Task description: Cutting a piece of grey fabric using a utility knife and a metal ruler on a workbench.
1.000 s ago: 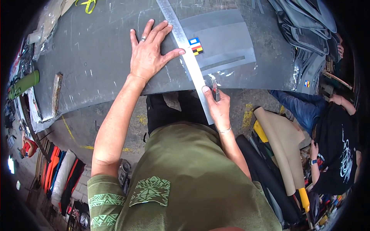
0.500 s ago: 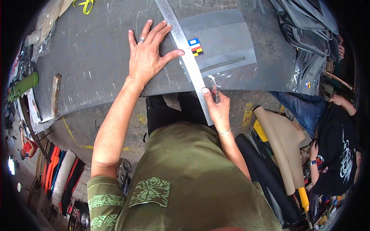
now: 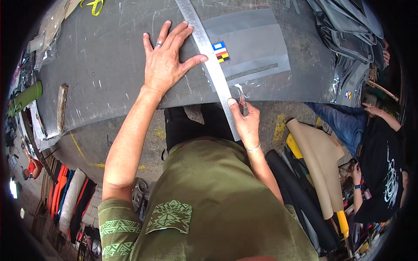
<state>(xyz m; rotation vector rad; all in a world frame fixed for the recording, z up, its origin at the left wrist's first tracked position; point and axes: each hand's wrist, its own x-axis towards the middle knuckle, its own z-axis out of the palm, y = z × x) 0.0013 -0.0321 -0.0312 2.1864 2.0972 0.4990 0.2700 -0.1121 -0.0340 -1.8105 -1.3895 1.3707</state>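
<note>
Fingers of the left hand (image 3: 167, 63) are spread wide and flat, thumb tip pressed against a long metal ruler (image 3: 210, 61) that runs diagonally across a grey work table (image 3: 96, 74). The right hand (image 3: 244, 119) is curled shut around a small cutting knife (image 3: 243, 104), whose blade end sits just beside the ruler's right edge near the table's front rim. Under the ruler lies a grey rectangular sheet (image 3: 257, 43) bearing a small coloured label (image 3: 221, 51). Further out, yellow scissors (image 3: 96, 5) rest at the table's far edge. To the right, rolls of tan and black material (image 3: 315, 165) lie on the floor, and another person (image 3: 379, 152) sits beside them.
</note>
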